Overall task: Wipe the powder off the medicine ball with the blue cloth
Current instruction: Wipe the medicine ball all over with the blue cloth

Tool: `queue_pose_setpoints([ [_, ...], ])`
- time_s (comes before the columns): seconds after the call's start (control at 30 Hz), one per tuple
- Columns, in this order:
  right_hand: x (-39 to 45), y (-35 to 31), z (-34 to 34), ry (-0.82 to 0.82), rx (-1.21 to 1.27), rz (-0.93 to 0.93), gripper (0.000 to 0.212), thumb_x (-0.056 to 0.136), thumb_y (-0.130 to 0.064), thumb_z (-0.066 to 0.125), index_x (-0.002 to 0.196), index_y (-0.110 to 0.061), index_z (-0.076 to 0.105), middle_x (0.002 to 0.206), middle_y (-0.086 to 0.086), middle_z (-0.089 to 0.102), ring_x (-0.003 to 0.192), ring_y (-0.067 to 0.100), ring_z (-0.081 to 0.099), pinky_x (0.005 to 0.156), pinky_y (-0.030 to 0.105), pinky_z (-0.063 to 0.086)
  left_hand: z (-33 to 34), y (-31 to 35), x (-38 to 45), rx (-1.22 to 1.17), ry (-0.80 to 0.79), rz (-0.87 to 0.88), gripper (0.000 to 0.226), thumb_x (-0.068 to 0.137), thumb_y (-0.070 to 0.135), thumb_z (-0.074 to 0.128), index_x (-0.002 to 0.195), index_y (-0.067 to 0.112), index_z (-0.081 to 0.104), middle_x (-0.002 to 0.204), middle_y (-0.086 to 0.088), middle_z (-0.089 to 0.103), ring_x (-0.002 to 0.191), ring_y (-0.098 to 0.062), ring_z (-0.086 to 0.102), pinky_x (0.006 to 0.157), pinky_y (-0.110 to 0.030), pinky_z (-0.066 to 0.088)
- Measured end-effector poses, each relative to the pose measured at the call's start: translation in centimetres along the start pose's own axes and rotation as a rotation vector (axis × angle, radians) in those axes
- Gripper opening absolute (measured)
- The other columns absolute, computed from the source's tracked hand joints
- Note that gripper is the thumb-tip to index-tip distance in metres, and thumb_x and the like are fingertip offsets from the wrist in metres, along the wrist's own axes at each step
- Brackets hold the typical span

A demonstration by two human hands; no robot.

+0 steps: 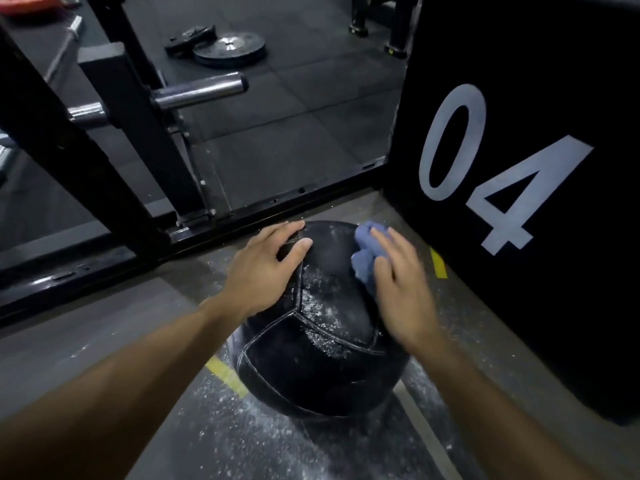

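Note:
A black stitched medicine ball (311, 368) sits on the grey floor at centre bottom, with white powder (323, 306) smeared across its top panels. My left hand (266, 268) rests flat on the ball's upper left, fingers straight. My right hand (398, 285) presses a bunched blue cloth (367, 251) onto the ball's upper right; the fingers lie fairly straight over the cloth and look motion-blurred. Part of the cloth is hidden under that hand.
A large black box marked "04" (519, 188) stands close on the right. A black rack frame (131, 161) with steel pegs runs along the left and behind the ball. Powder is scattered on the floor (263, 434) in front. A weight plate (228, 48) lies further back.

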State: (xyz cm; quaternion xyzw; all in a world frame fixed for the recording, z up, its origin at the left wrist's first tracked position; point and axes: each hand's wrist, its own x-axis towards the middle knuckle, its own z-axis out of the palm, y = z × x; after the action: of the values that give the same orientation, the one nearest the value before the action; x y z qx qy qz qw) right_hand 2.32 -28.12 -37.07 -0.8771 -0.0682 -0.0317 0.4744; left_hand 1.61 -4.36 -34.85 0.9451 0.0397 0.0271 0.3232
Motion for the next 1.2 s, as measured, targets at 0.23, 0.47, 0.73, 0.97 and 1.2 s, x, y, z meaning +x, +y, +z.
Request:
queue_pose_setpoints([
  [0.23,-10.5,-3.5,4.1,0.168,-0.327,-0.17,0.063,0.101,-0.035,0.04,0.164,-0.03,0.038,0.178,-0.003,0.013,0.165,0.027,0.004,0.131,0.052,0.018,0.1,-0.8,1.3,-0.086,-0.001,-0.065,0.07,0.088,0.084,0.03,0.146,0.05,0.05,0.151,0.016,0.05,0.141,-0.014,0.046,0.118,-0.047,0.038],
  [0.47,-11.4,-2.2,4.1,0.176,-0.395,-0.239,0.061,0.102,-0.035,0.043,0.163,-0.029,0.039,0.176,0.003,0.023,0.164,0.033,0.013,0.124,0.066,0.029,0.4,-0.4,-0.9,-0.062,0.049,-0.092,0.05,0.101,0.068,0.041,0.145,0.047,0.053,0.149,0.017,0.05,0.138,-0.012,0.047,0.114,-0.042,0.04],
  [0.73,2.1,-4.7,0.4,-0.204,-0.299,0.038,0.072,0.097,-0.052,0.016,0.158,-0.027,0.046,0.166,0.003,0.039,0.155,0.027,0.032,0.128,0.047,0.023,1.6,1.4,-5.9,-0.033,0.198,-0.136,0.054,0.1,0.067,0.043,0.145,0.04,0.055,0.149,0.012,0.05,0.139,-0.014,0.047,0.118,-0.04,0.037],
  [0.97,8.9,-8.2,0.4,-0.687,-0.331,0.069,0.038,0.092,-0.038,0.043,0.109,-0.031,0.077,0.126,0.001,0.074,0.12,0.03,0.065,0.098,0.038,0.049,3.9,3.0,-9.3,0.059,0.251,-0.159,0.061,0.099,0.073,0.029,0.15,0.046,0.048,0.154,0.015,0.044,0.146,-0.01,0.038,0.121,-0.048,0.034],
  [1.2,0.6,-4.3,-1.2,-0.318,-0.34,-0.268,0.067,0.094,-0.047,0.023,0.156,-0.041,0.047,0.171,-0.011,0.031,0.162,0.023,0.018,0.128,0.052,0.023,3.3,4.3,-7.3,0.093,0.213,-0.224,0.068,0.094,0.074,0.023,0.151,0.045,0.045,0.151,0.01,0.048,0.141,-0.017,0.045,0.117,-0.05,0.038],
])
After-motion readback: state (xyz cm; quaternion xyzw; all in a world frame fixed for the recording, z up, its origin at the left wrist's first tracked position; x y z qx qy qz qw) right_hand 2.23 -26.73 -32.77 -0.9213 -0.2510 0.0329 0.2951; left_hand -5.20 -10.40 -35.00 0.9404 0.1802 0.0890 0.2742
